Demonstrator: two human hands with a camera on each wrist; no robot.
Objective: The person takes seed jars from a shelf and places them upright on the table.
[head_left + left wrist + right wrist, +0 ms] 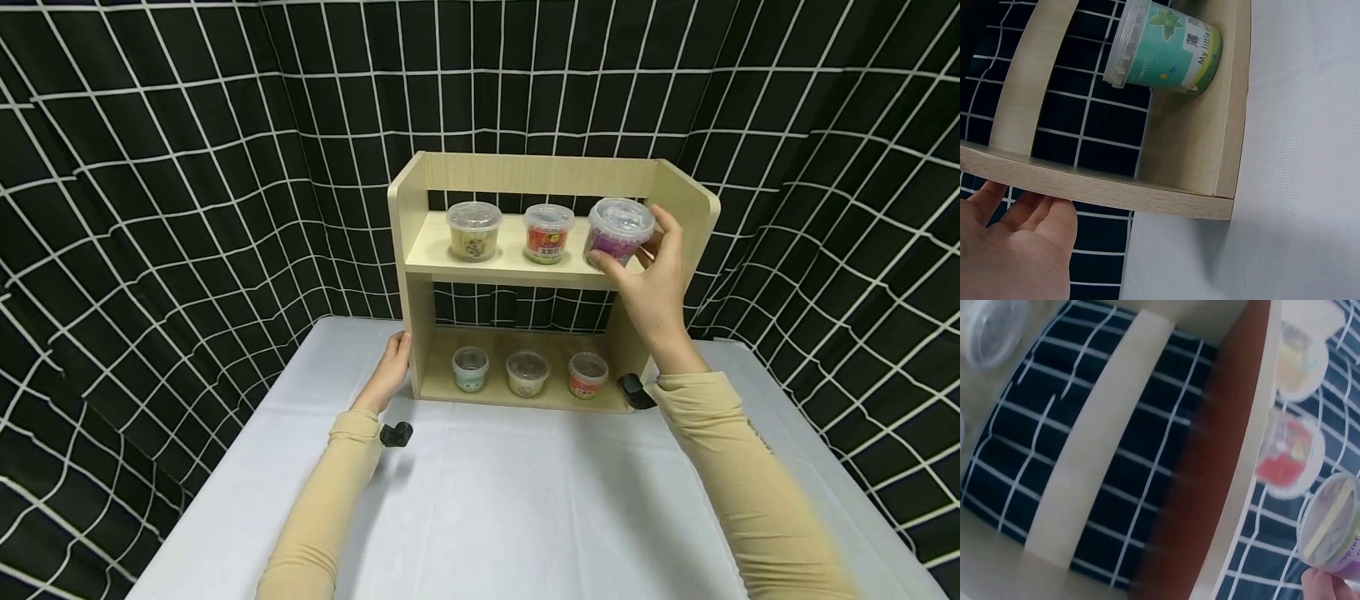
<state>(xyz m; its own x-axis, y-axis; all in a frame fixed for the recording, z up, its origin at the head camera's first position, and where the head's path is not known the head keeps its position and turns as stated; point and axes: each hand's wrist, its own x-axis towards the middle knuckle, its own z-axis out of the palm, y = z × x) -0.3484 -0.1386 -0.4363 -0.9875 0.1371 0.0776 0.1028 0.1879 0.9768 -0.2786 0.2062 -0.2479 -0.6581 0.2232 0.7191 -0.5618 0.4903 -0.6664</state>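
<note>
In the head view my right hand grips a clear-lidded plastic tub with a purple label at the right end of the upper shelf. Thumb and fingers close on opposite sides of the tub, which leans slightly. The right wrist view catches this purple tub at its right edge, with fingertips under it. My left hand rests against the outside of the shelf unit's left side panel, fingers extended along it. Left of the purple tub stand a red-labelled tub and a yellow-labelled tub.
The light wooden two-tier shelf unit stands on a white-covered table. Its lower level bears a teal tub, a pale yellow tub and a red tub. Black cloth with a white grid surrounds the table.
</note>
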